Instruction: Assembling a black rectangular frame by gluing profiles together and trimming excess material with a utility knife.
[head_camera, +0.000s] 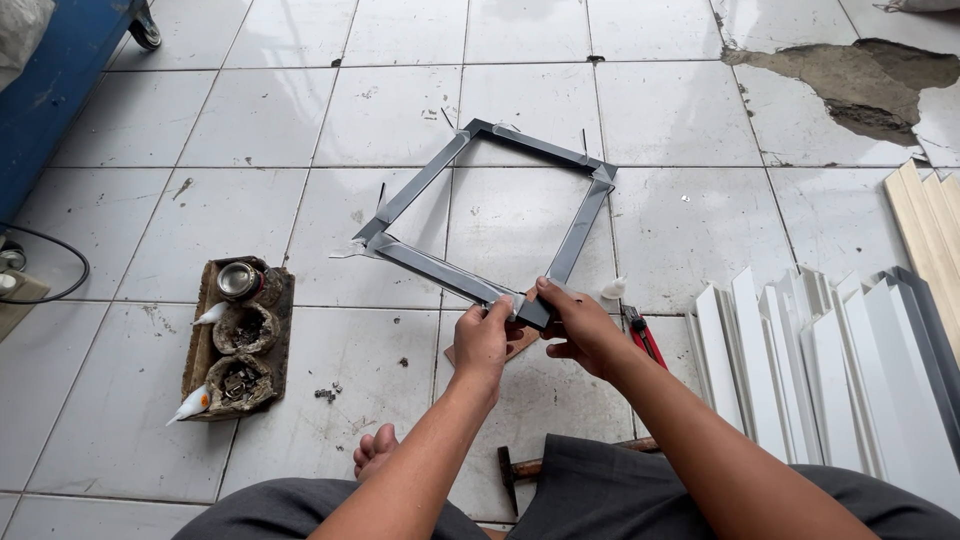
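Note:
A square frame of grey metal strips (430, 175) lies on the white tiled floor, turned like a diamond. Its nearest corner is raised between my hands. My left hand (484, 340) pinches the near-left strip just beside that corner. My right hand (580, 325) grips the corner itself, thumb on top. Thin nails stick up near the other corners.
A brown block with three dirty cups and small glue tubes (238, 335) sits at the left. White and grey cut strips (830, 360) are stacked at the right beside wooden slats (930, 225). A hammer (525, 470) and red-handled pliers (642, 335) lie near my knees. Cracked tile (850, 80) far right.

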